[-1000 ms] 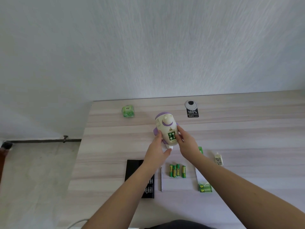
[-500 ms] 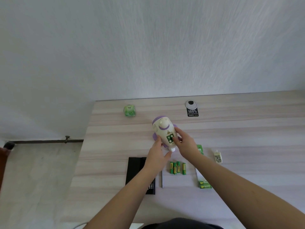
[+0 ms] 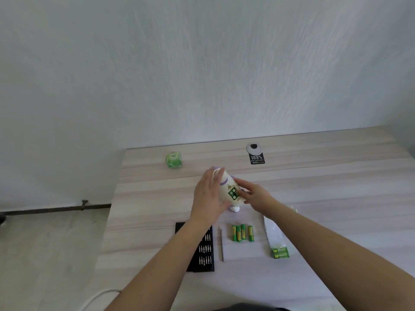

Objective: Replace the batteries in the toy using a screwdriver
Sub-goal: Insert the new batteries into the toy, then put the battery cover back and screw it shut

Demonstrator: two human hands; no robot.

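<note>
1. Two hands bracket the toy [image 3: 226,187] in the head view, the only view. The left hand [image 3: 207,196] has slid from the toy's base up along its left flank; its fingers lie straight and flat against the white body and reach the purple cap. The right hand [image 3: 253,194] has stayed on the right side, fingers loosely bent and touching the toy beside the battery compartment [image 3: 233,194].
2. The toy has been lowered and tipped over since a second ago; it now lies at mid-table [image 3: 336,198], compartment facing up and uncovered, green cells showing inside.
3. Four loose AA batteries [image 3: 242,232] lie near the person, beside the thin screwdriver [image 3: 222,244] and the black bit case [image 3: 205,250]; the GP battery pack [image 3: 280,252] sits to the right.
4. My reading: with the toy steadied, the cells can be pried out or seated next; whether those inside are old or new, I cannot tell.
</note>
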